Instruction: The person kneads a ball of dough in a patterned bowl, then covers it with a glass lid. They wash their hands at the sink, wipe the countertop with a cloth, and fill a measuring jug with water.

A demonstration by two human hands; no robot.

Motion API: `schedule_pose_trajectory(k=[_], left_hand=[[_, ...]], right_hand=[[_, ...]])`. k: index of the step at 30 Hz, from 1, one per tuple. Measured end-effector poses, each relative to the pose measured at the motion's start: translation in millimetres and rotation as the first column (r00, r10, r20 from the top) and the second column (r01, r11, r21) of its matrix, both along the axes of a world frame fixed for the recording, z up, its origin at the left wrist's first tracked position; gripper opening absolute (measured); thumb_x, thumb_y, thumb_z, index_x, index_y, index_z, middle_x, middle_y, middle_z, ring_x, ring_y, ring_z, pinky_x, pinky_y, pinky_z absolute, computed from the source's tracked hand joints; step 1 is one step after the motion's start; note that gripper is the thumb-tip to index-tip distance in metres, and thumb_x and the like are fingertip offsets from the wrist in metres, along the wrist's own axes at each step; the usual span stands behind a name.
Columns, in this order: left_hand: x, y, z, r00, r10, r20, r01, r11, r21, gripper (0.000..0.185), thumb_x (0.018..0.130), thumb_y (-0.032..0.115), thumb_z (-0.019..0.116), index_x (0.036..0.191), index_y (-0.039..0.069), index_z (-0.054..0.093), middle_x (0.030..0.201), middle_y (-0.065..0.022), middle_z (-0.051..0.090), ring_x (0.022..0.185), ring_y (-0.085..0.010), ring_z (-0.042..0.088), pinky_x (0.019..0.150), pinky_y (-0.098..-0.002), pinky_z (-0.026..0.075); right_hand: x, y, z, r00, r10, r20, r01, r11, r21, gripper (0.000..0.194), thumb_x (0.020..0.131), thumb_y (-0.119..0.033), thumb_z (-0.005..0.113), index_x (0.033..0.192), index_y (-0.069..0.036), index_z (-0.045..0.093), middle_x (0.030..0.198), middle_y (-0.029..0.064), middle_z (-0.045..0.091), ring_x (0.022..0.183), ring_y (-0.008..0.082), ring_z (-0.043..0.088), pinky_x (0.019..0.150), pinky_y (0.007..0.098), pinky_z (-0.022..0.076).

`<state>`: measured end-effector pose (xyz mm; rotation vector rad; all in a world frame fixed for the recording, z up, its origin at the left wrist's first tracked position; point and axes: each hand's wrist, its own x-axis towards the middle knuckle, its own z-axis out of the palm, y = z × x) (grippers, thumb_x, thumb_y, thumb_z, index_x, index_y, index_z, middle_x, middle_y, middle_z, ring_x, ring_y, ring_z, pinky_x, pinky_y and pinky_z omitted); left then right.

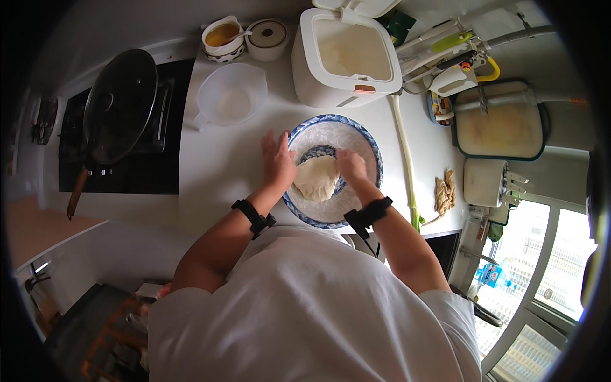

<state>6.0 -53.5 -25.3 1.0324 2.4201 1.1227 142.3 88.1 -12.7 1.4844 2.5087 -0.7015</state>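
Note:
A pale lump of dough (317, 178) lies in a wide bowl with a blue patterned rim (326, 119) and a blue ring at its bottom. At the bowl's left rim is my left hand (279, 162), its fingers spread and pointing away from me. My right hand (352, 166) is inside the bowl, curled and slightly blurred, against the right edge of the dough. Whether its fingers grip the dough cannot be made out. Black bands circle both wrists.
A translucent measuring jug (234, 95) stands behind the bowl to the left. Near it are a pot of yellow liquid (222, 36), a lidded jar (267, 39) and an open white bin (347, 52). Right lie a leek (405, 153) and crumpled cloth (445, 193). A lidded pan (121, 105) occupies the hob.

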Motion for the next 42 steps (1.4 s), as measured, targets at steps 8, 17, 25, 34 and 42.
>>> schedule_pose_trajectory(k=[8, 17, 25, 34, 42], left_hand=[[1, 0, -7, 1.0, 0.021, 0.01, -0.021, 0.999, 0.037, 0.048, 0.082, 0.006, 0.059, 0.127, 0.006, 0.045, 0.136, -0.0296, 0.031, 0.125, -0.0472, 0.03, 0.103, -0.0492, 0.03], [-5, 1, -1, 0.999, -0.035, 0.029, 0.035, 0.999, 0.017, 0.047, 0.082, 0.006, 0.06, 0.127, 0.007, 0.047, 0.136, -0.028, 0.032, 0.123, -0.0466, 0.034, 0.102, -0.0485, 0.031], [-12, 2, -7, 0.992, -0.113, 0.056, 0.111, 0.993, 0.035, 0.049, 0.078, 0.004, 0.061, 0.124, 0.005, 0.047, 0.14, -0.0238, 0.031, 0.125, -0.0495, 0.03, 0.103, -0.0524, 0.03], [-10, 4, -6, 0.996, -0.078, -0.03, 0.076, 0.996, -0.054, 0.051, 0.077, 0.004, 0.061, 0.126, 0.008, 0.046, 0.143, -0.021, 0.028, 0.126, -0.0513, 0.028, 0.1, -0.057, 0.03], [-11, 4, -1, 0.995, -0.067, -0.073, 0.059, 0.991, -0.119, 0.049, 0.079, 0.004, 0.062, 0.126, 0.011, 0.047, 0.143, -0.0231, 0.026, 0.126, -0.0518, 0.026, 0.098, -0.0579, 0.03]], right_hand=[[-13, -20, 2, 0.983, -0.114, -0.141, 0.079, 0.969, -0.236, 0.053, 0.089, -0.048, 0.042, 0.085, 0.0, 0.066, 0.087, 0.0211, 0.065, 0.093, 0.0399, 0.059, 0.087, 0.0445, 0.0425], [-42, -93, 17, 0.974, 0.15, -0.168, -0.123, 0.979, 0.162, 0.024, 0.083, -0.029, 0.056, 0.095, -0.009, 0.062, 0.103, 0.0134, 0.058, 0.088, 0.0328, 0.058, 0.071, 0.0441, 0.0507], [-59, -68, -6, 0.898, 0.314, -0.308, -0.209, 0.921, 0.33, 0.019, 0.077, -0.023, 0.061, 0.065, -0.009, 0.057, 0.08, 0.0123, 0.058, 0.066, 0.0304, 0.06, 0.057, 0.0411, 0.051], [-56, -57, 4, 0.909, 0.247, -0.336, -0.219, 0.969, 0.117, 0.022, 0.079, -0.03, 0.058, 0.081, -0.009, 0.067, 0.09, 0.0128, 0.063, 0.077, 0.0306, 0.063, 0.068, 0.0398, 0.0519], [-22, -30, 67, 0.939, 0.327, -0.105, -0.256, 0.87, 0.42, 0.036, 0.082, -0.031, 0.06, 0.107, -0.005, 0.059, 0.106, 0.0171, 0.055, 0.093, 0.0338, 0.058, 0.078, 0.0412, 0.048]])
